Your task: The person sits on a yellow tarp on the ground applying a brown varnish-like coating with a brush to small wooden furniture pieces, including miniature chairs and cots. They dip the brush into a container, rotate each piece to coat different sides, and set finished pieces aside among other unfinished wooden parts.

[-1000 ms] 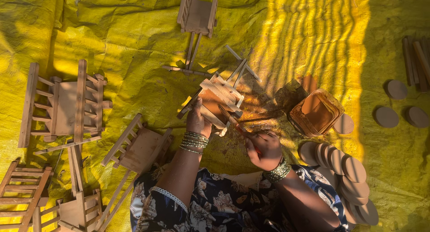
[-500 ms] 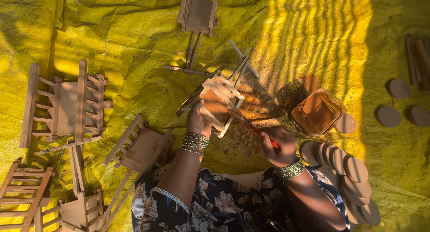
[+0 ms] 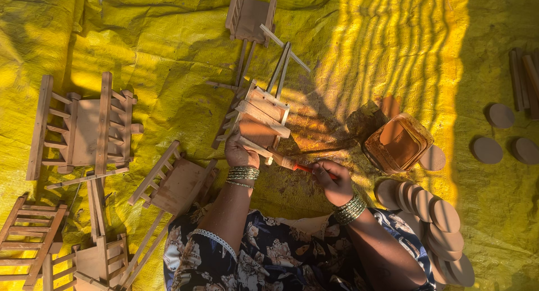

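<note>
— While the left hand [image 3: 240, 154] grips the small wooden cart [image 3: 259, 118] at frame centre, is it steady?
— Yes; the right hand [image 3: 332, 181] pinches a brush [image 3: 289, 163] at its lower edge. Strokes should stay light.
— Obstructions?
— Finished carts [image 3: 84, 128] lie left; paint tub [image 3: 397, 142] and wooden discs [image 3: 432, 207] crowd the right.

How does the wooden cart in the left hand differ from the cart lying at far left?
The held cart is gripped by the left hand and tilted, with the brush in the right hand at its lower edge; the far-left cart lies flat on the yellow tarp, untouched. The held cart's bed looks darker brown; the other looks paler. Both are slatted wooden carts.
</note>
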